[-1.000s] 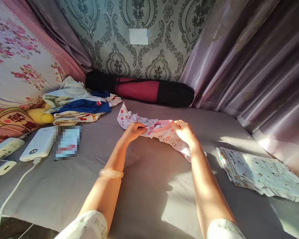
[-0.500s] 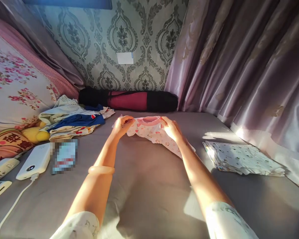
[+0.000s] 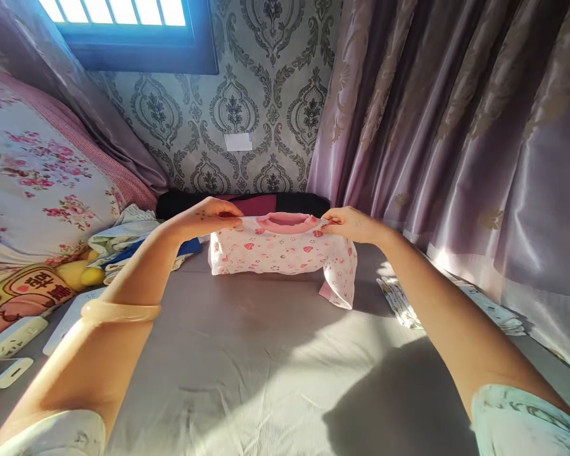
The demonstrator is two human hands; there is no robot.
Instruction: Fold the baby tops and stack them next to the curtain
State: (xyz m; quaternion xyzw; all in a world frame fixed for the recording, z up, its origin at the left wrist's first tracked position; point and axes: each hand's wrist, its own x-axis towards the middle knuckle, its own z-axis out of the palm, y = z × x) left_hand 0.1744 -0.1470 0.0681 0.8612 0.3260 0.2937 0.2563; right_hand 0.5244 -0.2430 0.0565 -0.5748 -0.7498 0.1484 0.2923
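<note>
A small white shirt with pink and red hearts and a pink collar hangs stretched between my two hands above the bed. My left hand pinches its shoulder left of the collar. On the other side of the collar, my right hand grips the opposite shoulder between thumb and fingers. One sleeve with a pink cuff dangles below my right hand. The shirt's lower part is out of sight behind its upper front.
A pile of clothes lies behind my left forearm. Folded white cloths are partly behind my right forearm. A black and maroon roll lies along the wall. A power strip and a plush toy are at left.
Both hands have risen and moved apart, pulling the shirt up and spreading its shoulders wide. Its front now faces me. The view has tilted up, showing more of the window.
</note>
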